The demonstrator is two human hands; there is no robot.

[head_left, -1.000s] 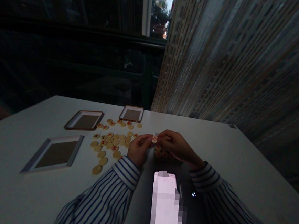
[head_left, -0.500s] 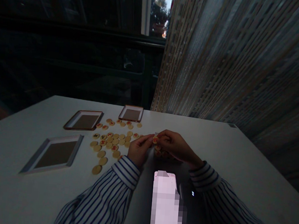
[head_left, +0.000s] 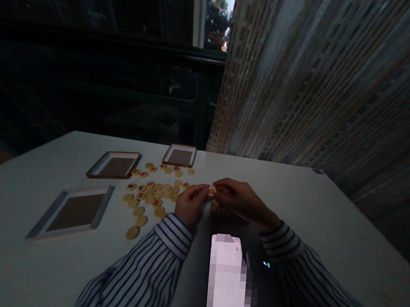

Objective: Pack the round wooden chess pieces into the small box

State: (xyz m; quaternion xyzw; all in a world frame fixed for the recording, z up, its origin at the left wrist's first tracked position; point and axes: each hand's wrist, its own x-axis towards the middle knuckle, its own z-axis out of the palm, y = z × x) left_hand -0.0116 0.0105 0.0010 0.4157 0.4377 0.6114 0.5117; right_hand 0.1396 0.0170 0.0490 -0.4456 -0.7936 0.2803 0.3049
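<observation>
Barely nudged left since the last frame: the red-marked disc [head_left: 212, 191], still clamped between fingertips of the left hand [head_left: 188, 206] and right hand [head_left: 246, 199], so not put down yet. It's held near grouped discs [head_left: 216, 208], with loose discs [head_left: 158, 186] scattered left.

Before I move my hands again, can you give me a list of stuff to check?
1. Red-marked piece held up by the left hand: ok.
2. Right hand gripping it too: cannot tell; its fingertips are right beside it.
3. Loose pieces all showing their marks: not ok; many have plain tops.
4. Pieces under the right hand all in sight: not ok; the hand hides part of that group.
5. Three trays away from the hands: ok; all sit farther left.
6. Phone apart from the hands: ok; it lies nearer your body.
</observation>
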